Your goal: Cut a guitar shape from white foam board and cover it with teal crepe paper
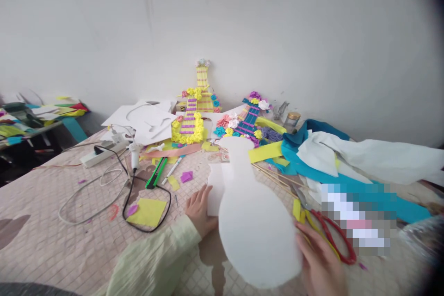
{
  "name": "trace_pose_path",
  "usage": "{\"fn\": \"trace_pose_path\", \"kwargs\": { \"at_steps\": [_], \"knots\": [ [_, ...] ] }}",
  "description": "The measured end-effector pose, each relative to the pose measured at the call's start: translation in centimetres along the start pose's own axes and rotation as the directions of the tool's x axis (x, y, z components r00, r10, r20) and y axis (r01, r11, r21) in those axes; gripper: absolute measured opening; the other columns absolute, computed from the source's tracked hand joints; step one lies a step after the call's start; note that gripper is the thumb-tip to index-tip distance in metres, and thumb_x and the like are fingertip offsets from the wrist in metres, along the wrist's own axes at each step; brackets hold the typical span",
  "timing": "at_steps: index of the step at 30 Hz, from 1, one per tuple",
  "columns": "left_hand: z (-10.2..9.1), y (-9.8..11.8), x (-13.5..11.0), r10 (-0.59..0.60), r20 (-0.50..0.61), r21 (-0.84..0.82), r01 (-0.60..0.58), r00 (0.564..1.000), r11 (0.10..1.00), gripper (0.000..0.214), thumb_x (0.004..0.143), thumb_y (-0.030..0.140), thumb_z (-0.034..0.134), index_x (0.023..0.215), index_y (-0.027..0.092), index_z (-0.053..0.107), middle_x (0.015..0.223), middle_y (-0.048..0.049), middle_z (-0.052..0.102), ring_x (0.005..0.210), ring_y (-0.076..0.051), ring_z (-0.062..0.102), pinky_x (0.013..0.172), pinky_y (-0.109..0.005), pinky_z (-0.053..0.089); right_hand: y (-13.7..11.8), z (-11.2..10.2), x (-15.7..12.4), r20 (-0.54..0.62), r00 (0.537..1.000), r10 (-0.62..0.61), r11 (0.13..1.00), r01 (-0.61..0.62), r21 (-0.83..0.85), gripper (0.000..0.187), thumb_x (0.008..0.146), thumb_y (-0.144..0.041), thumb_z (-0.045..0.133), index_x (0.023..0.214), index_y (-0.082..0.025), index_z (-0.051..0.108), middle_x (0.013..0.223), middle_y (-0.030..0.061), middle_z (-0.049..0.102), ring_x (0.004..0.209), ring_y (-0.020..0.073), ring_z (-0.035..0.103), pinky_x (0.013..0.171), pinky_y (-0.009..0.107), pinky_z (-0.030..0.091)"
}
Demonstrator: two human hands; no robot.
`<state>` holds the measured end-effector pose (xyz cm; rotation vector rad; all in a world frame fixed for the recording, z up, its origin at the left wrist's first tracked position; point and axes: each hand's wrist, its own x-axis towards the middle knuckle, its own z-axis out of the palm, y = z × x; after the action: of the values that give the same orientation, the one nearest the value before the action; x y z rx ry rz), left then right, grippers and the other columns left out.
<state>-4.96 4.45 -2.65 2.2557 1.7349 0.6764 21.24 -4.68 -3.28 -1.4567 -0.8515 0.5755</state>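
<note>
My right hand [321,259] grips the lower right edge of a white guitar-shaped cutout [260,226], its thumb and fingers partly hidden. The cutout's narrow neck points away from me. My left hand [199,210] lies on the table with its fingertips at the left edge of a smaller white sheet [215,189], partly covered by the cutout. Beside my right hand are red-handled scissors [338,238] and yellow strips [301,215]. Left of my left hand lie a purple scrap [186,176] and a yellow paper square [147,212].
A green utility knife [157,173], a white glue gun [134,156] with a looped black cord and a power strip [104,150] lie left. Flower-trimmed yellow [189,120] and blue [248,118] ornaments stand at the back. Teal material [364,189] and white material [374,157] spread right.
</note>
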Motion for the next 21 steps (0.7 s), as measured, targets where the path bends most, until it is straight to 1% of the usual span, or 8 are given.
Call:
{"fn": "trace_pose_path", "kwargs": {
  "at_steps": [2, 4, 7, 9, 12, 15, 18, 21],
  "knots": [
    [-0.3, -1.1, -0.7, 0.025, -0.120, -0.048, -0.031, 0.992, 0.998, 0.062, 0.072, 0.035, 0.049, 0.130, 0.019, 0.032, 0.126, -0.0120, 0.047, 0.113, -0.029, 0.042, 0.089, -0.043, 0.035, -0.4, 2.0, -0.2, 0.099, 0.991, 0.094, 0.996, -0.094, -0.009, 0.037, 0.066, -0.043, 0.062, 0.094, -0.019, 0.060, 0.104, 0.0100, 0.064, 0.094, 0.0268, 0.059, 0.072, 0.034, 0.052],
    [-0.7, -2.7, -1.5, 0.111, -0.156, -0.073, -0.124, 0.981, 0.990, 0.057, 0.077, 0.030, 0.043, 0.131, 0.018, 0.030, 0.121, -0.0121, 0.050, 0.110, -0.027, 0.045, 0.089, -0.042, 0.037, -0.4, 3.6, -0.6, 0.190, 0.974, 0.124, 0.992, -0.116, -0.049, 0.039, 0.066, -0.045, 0.061, 0.094, -0.017, 0.059, 0.099, 0.0100, 0.065, 0.087, 0.0247, 0.061, 0.067, 0.031, 0.053],
    [-0.8, -5.3, -2.4, 0.243, -0.154, -0.091, -0.258, 0.958, 0.962, 0.052, 0.081, 0.024, 0.034, 0.132, 0.018, 0.027, 0.116, -0.0120, 0.054, 0.106, -0.024, 0.049, 0.088, -0.040, 0.040, 0.1, 5.0, -1.1, 0.258, 0.964, 0.061, 0.993, -0.032, -0.116, 0.036, 0.067, -0.045, 0.059, 0.089, -0.017, 0.060, 0.090, 0.0094, 0.066, 0.077, 0.0220, 0.062, 0.064, 0.029, 0.052],
    [-0.4, -6.5, -2.8, 0.259, -0.181, -0.116, -0.282, 0.949, 0.953, 0.049, 0.083, 0.023, 0.029, 0.132, 0.020, 0.027, 0.110, -0.0100, 0.058, 0.102, -0.021, 0.052, 0.086, -0.038, 0.042, 0.3, 5.3, -1.5, 0.281, 0.960, 0.002, 0.984, 0.048, -0.170, 0.034, 0.067, -0.044, 0.059, 0.087, -0.017, 0.061, 0.084, 0.0085, 0.066, 0.069, 0.0203, 0.062, 0.060, 0.028, 0.052],
    [-0.7, -6.4, -2.6, 0.267, -0.158, -0.133, -0.288, 0.951, 0.948, 0.046, 0.084, 0.027, 0.028, 0.130, 0.021, 0.034, 0.109, -0.0090, 0.059, 0.102, -0.021, 0.054, 0.085, -0.037, 0.045, 0.2, 5.3, -1.8, 0.280, 0.957, -0.073, 0.956, 0.147, -0.254, 0.030, 0.069, -0.043, 0.057, 0.085, -0.018, 0.061, 0.076, 0.0068, 0.064, 0.060, 0.0177, 0.059, 0.053, 0.028, 0.049],
    [-4.1, -3.2, -1.9, 0.261, -0.080, -0.139, -0.270, 0.962, 0.953, 0.042, 0.083, 0.032, 0.035, 0.120, 0.017, 0.046, 0.113, -0.0109, 0.058, 0.105, -0.023, 0.052, 0.088, -0.038, 0.044, 0.0, 4.9, -2.0, 0.248, 0.953, -0.172, 0.916, 0.247, -0.316, 0.025, 0.074, -0.043, 0.052, 0.077, -0.020, 0.061, 0.074, 0.0059, 0.062, 0.063, 0.0175, 0.056, 0.058, 0.028, 0.047],
    [-10.5, 2.7, -1.2, 0.338, 0.052, -0.250, -0.315, 0.940, 0.916, 0.027, 0.084, 0.028, 0.040, 0.104, 0.020, 0.057, 0.099, -0.0054, 0.065, 0.092, -0.018, 0.059, 0.080, -0.029, 0.049, 0.0, 4.5, -2.2, 0.242, 0.955, -0.172, 0.909, 0.248, -0.334, 0.026, 0.076, -0.043, 0.049, 0.069, -0.020, 0.058, 0.067, 0.0035, 0.057, 0.060, 0.0161, 0.052, 0.057, 0.027, 0.044],
    [-16.2, 8.2, -0.9, 0.500, -0.053, -0.326, -0.488, 0.864, 0.810, 0.020, 0.083, 0.022, 0.044, 0.091, 0.027, 0.062, 0.081, 0.0005, 0.067, 0.076, -0.014, 0.062, 0.070, -0.025, 0.052, 0.2, 4.5, -2.4, 0.253, 0.963, -0.096, 0.935, 0.174, -0.308, 0.031, 0.079, -0.043, 0.046, 0.058, -0.020, 0.050, 0.056, -0.0005, 0.047, 0.053, 0.0135, 0.046, 0.050, 0.024, 0.039]
  ]
}}
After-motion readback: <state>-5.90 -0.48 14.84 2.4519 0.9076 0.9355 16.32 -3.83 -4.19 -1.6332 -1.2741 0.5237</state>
